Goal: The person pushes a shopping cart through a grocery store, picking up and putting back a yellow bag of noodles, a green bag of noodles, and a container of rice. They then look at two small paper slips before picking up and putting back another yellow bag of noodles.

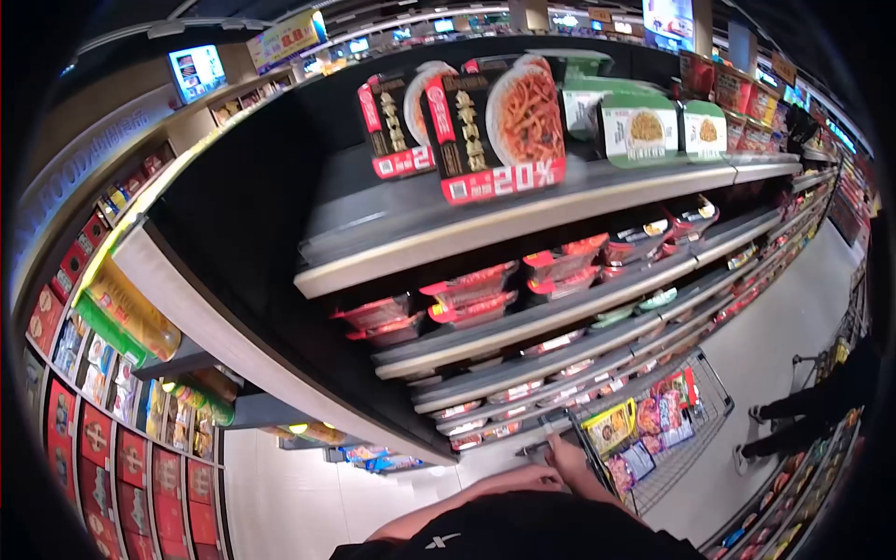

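Observation:
My right hand (566,457) is in front of my body at the lower middle, beside the near end of a shopping cart (723,406). Its fingers look closed around a small dark thing (532,449) that I cannot make out. My left forearm reaches in from the lower left, and my left hand (546,479) lies close to my right wrist, its fingers mostly hidden. In the cart are a yellow package (609,427) and several pink and purple bags (665,415).
A tiered shelf (420,252) bears black-and-red noodle boxes (499,126), green-and-white boxes (639,133) and red-lidded trays (471,289). A dark end panel (233,177) stands at left. A person in dark trousers (821,397) stands in the aisle at right, by more shelves.

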{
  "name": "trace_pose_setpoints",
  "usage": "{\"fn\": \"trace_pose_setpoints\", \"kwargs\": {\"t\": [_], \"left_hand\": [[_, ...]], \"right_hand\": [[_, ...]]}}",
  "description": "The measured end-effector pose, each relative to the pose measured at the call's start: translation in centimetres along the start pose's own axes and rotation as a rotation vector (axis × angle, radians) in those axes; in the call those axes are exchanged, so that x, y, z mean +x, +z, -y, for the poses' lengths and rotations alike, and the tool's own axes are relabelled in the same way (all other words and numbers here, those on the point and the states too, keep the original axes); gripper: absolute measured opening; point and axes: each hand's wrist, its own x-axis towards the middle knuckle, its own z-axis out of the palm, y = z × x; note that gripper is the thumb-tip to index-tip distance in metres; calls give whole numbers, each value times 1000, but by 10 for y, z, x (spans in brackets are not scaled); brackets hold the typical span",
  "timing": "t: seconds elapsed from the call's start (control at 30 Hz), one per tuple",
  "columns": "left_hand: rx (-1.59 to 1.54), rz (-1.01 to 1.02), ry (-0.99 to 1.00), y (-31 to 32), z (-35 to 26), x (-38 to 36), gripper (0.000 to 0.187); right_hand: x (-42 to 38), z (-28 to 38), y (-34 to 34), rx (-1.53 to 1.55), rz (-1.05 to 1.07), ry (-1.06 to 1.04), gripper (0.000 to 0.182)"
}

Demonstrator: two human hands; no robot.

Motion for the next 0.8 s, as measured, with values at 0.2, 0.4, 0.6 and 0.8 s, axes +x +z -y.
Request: {"fn": "trace_pose_setpoints", "kwargs": {"t": [0.2,0.4,0.6,0.8], "left_hand": [[10,-15,4,-3,8,7,31],[-15,19,33,-6,2,7,33],[-26,-12,10,-14,0,-3,35],[-117,-35,71,-17,34,0,36]], "right_hand": [[-5,-7,12,151,-201,-113,11],[-3,-6,8,177,-188,-68,10],[2,-8,12,190,-170,-20,10],[4,-8,13,179,-177,-22,11]]}}
